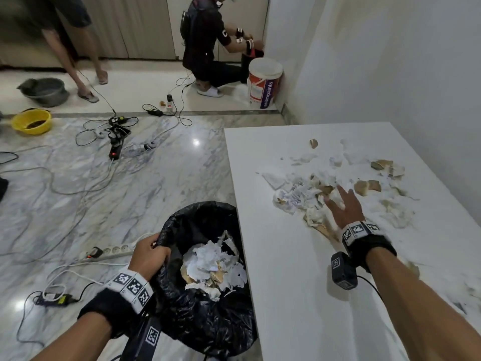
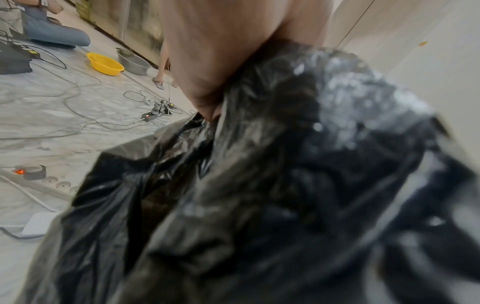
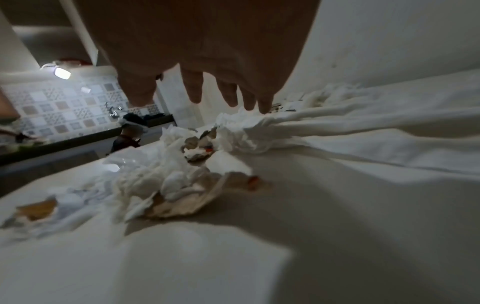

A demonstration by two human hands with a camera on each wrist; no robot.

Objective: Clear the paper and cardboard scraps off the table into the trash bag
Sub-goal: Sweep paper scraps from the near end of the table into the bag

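White paper and brown cardboard scraps (image 1: 309,194) lie heaped in the middle of the white table (image 1: 291,269); the right wrist view shows the same pile (image 3: 182,174). My right hand (image 1: 341,201) hovers over the pile's right side with fingers spread and straight, holding nothing; the blurred right wrist view shows those fingertips (image 3: 265,107) at the paper. A black trash bag (image 1: 205,308) hangs open against the table's left edge, with torn paper (image 1: 213,267) inside. My left hand (image 1: 149,252) grips its rim, and the left wrist view shows the thumb (image 2: 207,98) pressed on the black plastic (image 2: 285,185).
More scraps (image 1: 385,168) lie scattered toward the wall on the table's far right. Cables and power strips (image 1: 109,252) cross the marble floor on the left. Two other people, a paint bucket (image 1: 264,83), a yellow bowl (image 1: 31,122) and a grey basin (image 1: 44,91) are farther back.
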